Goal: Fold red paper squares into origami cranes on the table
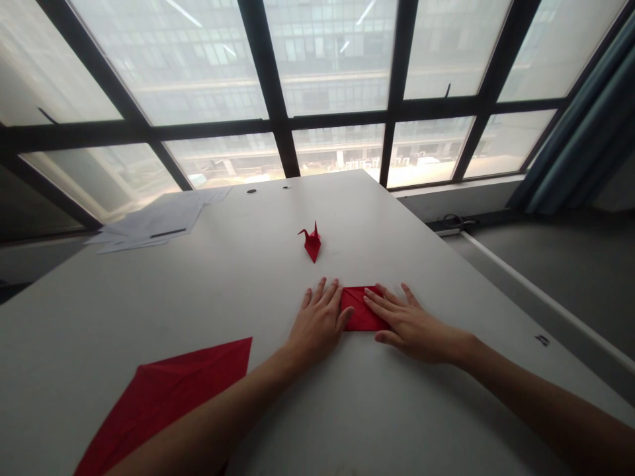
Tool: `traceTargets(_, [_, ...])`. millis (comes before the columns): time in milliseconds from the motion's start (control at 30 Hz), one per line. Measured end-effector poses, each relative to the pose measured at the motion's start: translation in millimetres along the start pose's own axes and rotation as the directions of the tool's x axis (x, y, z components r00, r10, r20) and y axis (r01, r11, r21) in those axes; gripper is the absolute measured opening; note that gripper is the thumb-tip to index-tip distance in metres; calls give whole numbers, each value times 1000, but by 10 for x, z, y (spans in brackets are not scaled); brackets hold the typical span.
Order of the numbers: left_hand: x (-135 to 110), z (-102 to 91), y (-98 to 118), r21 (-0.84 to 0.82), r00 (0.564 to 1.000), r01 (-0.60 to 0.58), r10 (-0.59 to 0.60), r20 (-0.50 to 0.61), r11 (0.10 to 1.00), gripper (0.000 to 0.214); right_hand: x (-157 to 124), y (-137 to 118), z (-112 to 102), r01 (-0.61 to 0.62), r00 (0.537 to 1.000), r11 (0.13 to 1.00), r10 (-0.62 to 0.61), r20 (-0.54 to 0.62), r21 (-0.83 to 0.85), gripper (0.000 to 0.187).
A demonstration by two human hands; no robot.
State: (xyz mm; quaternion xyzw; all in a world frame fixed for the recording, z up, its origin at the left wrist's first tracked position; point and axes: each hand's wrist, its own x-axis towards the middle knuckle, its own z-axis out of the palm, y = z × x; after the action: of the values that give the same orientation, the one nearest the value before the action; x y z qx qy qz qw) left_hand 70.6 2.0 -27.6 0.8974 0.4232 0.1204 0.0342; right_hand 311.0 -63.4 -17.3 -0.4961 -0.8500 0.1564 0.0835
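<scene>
A small folded red paper (pixel 360 311) lies flat on the white table (pixel 238 291) in front of me. My left hand (pixel 320 320) rests flat on its left edge, fingers stretched out and thumb on the paper. My right hand (pixel 407 324) lies flat over its right side, fingers spread and pressing it down. Neither hand grips anything. A finished red paper crane (pixel 312 242) stands on the table a little beyond my hands. A large red folded sheet (pixel 173 396) lies at the near left, partly under my left forearm.
A loose stack of white papers (pixel 153 225) sits at the table's far left. Two small dark holes (pixel 251 191) mark the far edge. Large windows run behind the table, and a blue curtain (pixel 585 132) hangs at right. The table's right edge drops to grey floor.
</scene>
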Motion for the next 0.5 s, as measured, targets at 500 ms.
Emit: traceTargets(500, [9, -160, 18, -195, 929, -351, 366, 47, 916, 58, 25, 153, -69, -32, 991, 977, 5, -130, -211, 50])
